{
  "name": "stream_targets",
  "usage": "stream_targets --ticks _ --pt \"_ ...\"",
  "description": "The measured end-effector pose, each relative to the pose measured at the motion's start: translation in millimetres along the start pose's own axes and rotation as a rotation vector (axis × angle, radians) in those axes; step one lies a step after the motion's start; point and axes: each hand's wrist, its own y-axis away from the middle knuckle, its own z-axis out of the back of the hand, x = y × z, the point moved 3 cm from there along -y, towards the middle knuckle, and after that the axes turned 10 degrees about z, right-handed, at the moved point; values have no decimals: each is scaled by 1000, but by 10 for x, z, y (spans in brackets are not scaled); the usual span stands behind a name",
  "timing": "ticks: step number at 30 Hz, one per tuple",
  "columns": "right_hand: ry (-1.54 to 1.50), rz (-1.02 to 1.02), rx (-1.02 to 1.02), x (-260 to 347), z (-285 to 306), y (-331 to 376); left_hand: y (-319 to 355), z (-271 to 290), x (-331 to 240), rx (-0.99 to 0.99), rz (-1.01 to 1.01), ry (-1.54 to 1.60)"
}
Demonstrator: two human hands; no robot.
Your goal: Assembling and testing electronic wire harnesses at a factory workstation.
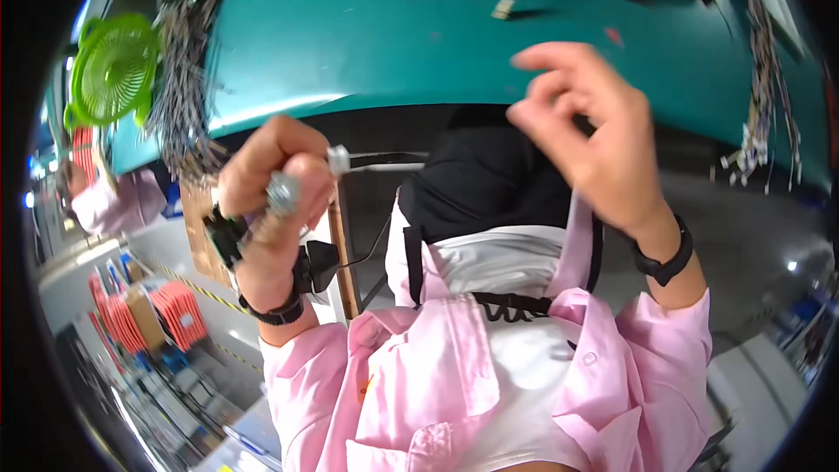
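My left hand (278,144) is raised over the table's near edge, its fingers curled tightly. A small white connector (338,158) sticks out at its fingertips. A greyish, clear-looking piece (281,193) shows against the same hand; its kind is blurred. My right hand (616,140) hangs above the near edge on the right, fingers bent and a gap between thumb and forefinger, with nothing visible in it. Past it, a short cable (504,9) with a pale end lies at the back of the green table (367,44).
A thick bundle of grey wires (185,70) hangs at the left, beside a round green slatted plastic item (114,70). More wires with white ends (759,79) hang at the right. Another person in pale pink (122,203) is at far left, above orange-red bins (179,313).
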Motion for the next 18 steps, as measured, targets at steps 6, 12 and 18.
stream_targets --ticks 6,12,18 --pt "-362 -288 -67 -398 -135 -277 -336 357 585 -124 169 367" --pt "-489 -373 18 -439 -359 -534 -913 184 777 -53 -26 283" --pt "-512 -420 28 -406 -335 -618 -1008 156 803 46 151 561"
